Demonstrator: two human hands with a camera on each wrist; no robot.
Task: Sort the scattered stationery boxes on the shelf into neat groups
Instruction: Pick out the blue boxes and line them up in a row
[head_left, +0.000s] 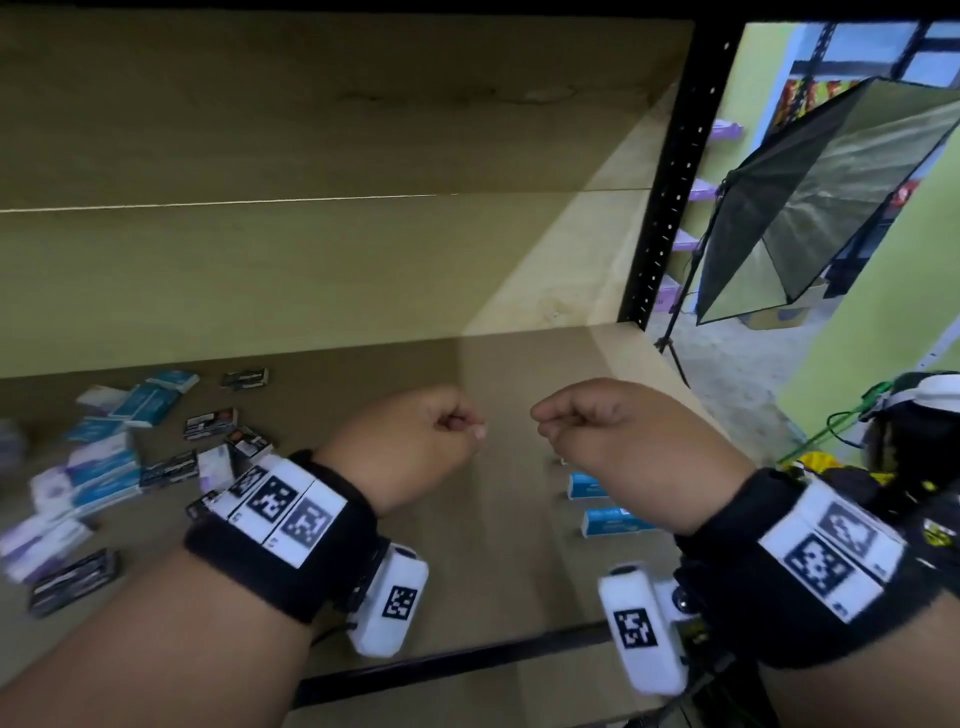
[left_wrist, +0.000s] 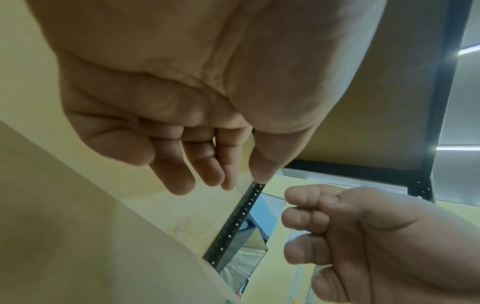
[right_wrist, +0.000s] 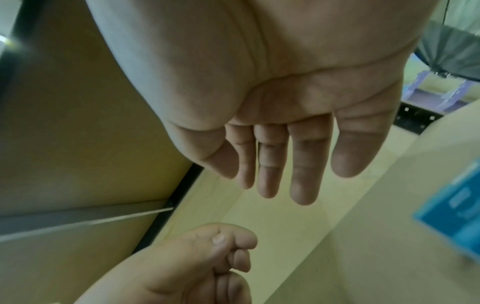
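Two hands, both empty, fingers loosely curled, hovering over the bare middle of the shelf (head_left: 519, 395). Landmark: left hand (head_left: 415, 441). Nearest to it, just left and below, the scattered pile (head_left: 104, 467) of blue, purple and black boxes, long axes pointing every way. Right hand (head_left: 613, 436) sits right of it, apart, not touching. Under the right wrist: blue boxes (head_left: 608, 506), long axes roughly parallel, already grouped. My read: left hand is nearer the pile, so it should reach left.
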